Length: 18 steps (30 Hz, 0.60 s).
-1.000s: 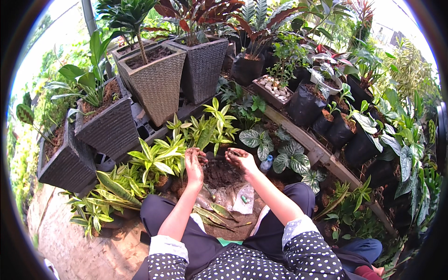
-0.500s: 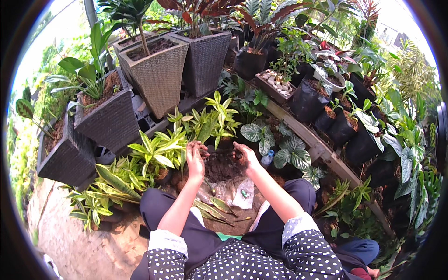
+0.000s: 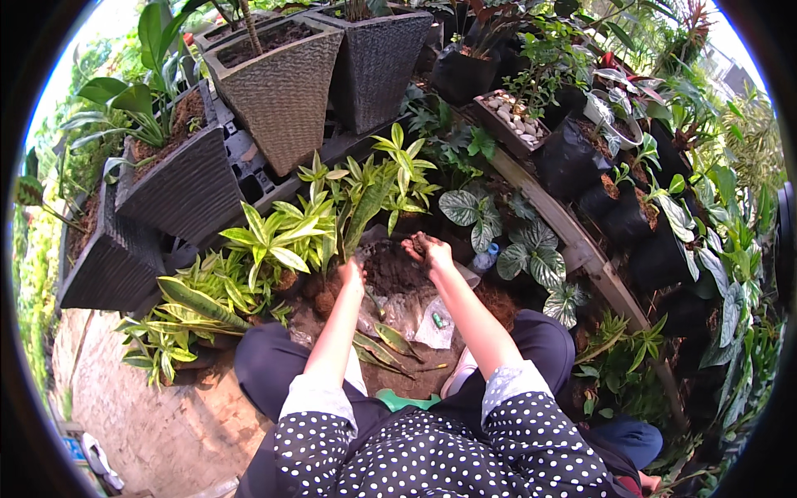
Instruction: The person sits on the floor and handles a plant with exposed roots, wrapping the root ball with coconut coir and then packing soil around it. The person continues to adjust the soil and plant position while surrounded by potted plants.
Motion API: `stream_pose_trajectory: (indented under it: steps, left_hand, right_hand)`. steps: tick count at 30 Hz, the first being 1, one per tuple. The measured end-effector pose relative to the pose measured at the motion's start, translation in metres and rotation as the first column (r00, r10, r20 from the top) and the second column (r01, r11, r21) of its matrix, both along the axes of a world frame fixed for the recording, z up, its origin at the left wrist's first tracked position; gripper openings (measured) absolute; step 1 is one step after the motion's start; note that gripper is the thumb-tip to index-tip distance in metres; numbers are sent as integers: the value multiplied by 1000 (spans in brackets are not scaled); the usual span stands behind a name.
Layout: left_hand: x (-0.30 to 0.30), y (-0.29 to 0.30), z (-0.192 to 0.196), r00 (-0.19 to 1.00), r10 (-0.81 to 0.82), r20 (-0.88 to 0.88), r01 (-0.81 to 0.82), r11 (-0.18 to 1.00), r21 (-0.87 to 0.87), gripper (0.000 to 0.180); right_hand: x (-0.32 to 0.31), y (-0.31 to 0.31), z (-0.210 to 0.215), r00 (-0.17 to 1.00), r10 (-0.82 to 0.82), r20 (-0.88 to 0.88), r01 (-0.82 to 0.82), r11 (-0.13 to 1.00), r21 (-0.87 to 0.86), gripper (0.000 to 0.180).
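Dark potting soil [image 3: 397, 270] lies between both hands; the soil-smeared right hand [image 3: 427, 251] has curled fingers, the left hand [image 3: 352, 272] is below a snake plant leaf [image 3: 365, 216]; whether either grasps anything, I cannot tell; nearer the body, clear plastic [image 3: 430, 336] shows a green mark [image 3: 437, 319], too small to read.

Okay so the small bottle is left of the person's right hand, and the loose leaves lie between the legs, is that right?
Not quite: in the head view, the small bottle is to the right of the right hand. The loose leaves do lie between the legs.
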State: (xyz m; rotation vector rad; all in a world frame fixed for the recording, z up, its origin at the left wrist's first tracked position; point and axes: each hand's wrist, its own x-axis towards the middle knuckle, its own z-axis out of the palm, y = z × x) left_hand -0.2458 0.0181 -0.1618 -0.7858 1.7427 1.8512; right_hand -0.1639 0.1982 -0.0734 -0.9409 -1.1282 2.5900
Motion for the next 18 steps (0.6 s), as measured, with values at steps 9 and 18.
stream_pose_trajectory:
  steps: [9,18]
  left_hand:
    - [51,-57,-217,995,-79,-61,54,942,-331,28]
    - [83,-20,-197,977,-121,-177,104,989,-101,27]
  right_hand:
    - [7,20,-110,978,67,196,-46,993,-109,24]
    - [28,65,-226,911,-90,403,48,992,115,21]
